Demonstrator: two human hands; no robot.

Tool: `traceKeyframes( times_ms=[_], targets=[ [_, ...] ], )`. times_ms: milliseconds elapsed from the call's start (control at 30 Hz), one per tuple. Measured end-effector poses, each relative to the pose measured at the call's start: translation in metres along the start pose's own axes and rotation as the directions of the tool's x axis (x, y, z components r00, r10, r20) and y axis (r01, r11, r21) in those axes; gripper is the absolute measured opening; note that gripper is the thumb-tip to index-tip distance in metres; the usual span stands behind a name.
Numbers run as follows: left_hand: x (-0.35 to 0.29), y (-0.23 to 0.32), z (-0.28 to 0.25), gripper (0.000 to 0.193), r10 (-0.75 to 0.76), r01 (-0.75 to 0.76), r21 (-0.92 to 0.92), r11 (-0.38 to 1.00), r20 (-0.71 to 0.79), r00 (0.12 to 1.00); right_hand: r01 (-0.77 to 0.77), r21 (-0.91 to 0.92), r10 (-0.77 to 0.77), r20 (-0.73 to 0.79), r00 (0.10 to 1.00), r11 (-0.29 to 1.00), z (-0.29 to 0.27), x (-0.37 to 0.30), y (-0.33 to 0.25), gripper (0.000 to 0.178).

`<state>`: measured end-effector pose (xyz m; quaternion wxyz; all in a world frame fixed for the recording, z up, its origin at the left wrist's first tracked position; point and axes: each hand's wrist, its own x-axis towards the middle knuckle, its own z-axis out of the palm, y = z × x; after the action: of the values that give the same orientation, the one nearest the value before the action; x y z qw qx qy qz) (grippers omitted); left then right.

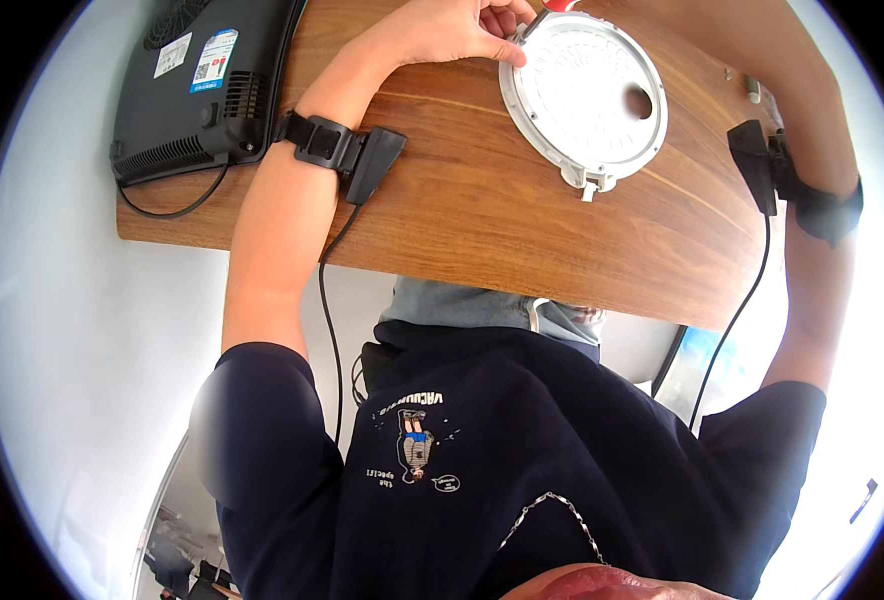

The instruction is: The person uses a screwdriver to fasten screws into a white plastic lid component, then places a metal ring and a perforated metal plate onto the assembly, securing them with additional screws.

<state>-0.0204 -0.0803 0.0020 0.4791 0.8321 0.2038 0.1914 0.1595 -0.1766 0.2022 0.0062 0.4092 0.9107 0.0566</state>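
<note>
The white disc [582, 115] looks plastic, the table [442, 190] grained wood, the shirt [572, 430] matt cloth.

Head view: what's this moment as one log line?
white disc: on table | left hand: touching its rim | right hand: out of frame | red-handled tool: at disc's upper left

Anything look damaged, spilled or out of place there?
The white disc has a dark, blurred patch near its right edge, unlike its pale surface; I can't tell whether it's a hole or a mark. The black appliance at left seems upside down: its vents and stickers face up. I see no spill.
</note>
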Motion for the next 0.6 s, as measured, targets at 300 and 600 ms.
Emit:
traceKeyframes(
  times_ms=[300,600],
  targets=[
    [-0.001,0.004,0.001,0.051,0.059,-0.057,0.108,0.993,-0.016,0.998,-0.084,-0.054,0.087,0.062,0.994,0.995,0.005,0.002,-0.005,0.033],
    [0.001,0.005,0.001,0.050,0.020,-0.020,0.081,0.997,-0.002,1.000,-0.132,-0.077,0.131,-0.016,0.991,0.988,0.006,-0.006,-0.017,0.033]
  ],
)
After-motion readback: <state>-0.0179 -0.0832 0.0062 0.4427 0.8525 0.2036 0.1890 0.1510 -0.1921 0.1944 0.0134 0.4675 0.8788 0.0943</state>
